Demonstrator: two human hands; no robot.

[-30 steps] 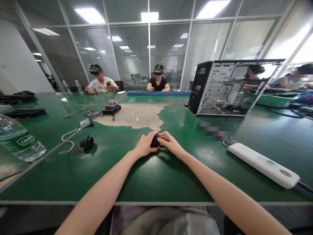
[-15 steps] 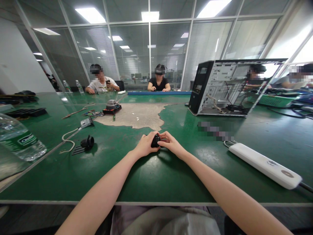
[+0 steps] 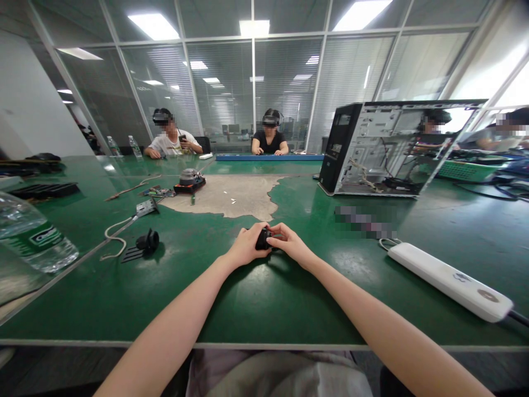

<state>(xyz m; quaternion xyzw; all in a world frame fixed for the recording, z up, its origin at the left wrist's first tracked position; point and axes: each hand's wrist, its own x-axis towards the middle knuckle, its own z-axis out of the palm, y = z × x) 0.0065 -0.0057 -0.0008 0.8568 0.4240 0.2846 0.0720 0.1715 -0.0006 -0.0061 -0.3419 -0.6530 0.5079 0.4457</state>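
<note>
A small black part (image 3: 263, 239), rounded and partly covered by fingers, is held between both hands low over the green table (image 3: 264, 309). My left hand (image 3: 248, 242) wraps round it from the left, thumb on the near side. From the right, the fingertips and thumb of my right hand (image 3: 288, 242) pinch its edge. Its exact kind cannot be made out. To the left lies a black plastic piece (image 3: 147, 241) with a round collar and several prongs. Behind it sits a small metal bracket (image 3: 146, 207) with a pale cable (image 3: 118, 229).
An open computer case (image 3: 372, 149) stands at the back right. A white power strip (image 3: 448, 281) lies on the right, a water bottle (image 3: 39, 234) at the left edge. A cooling fan unit (image 3: 189, 181) rests beyond the bare patch (image 3: 231, 193). Two people sit across the table.
Both hands keep nearly the same place and the same grip on the black part. The view has shifted very slightly.
</note>
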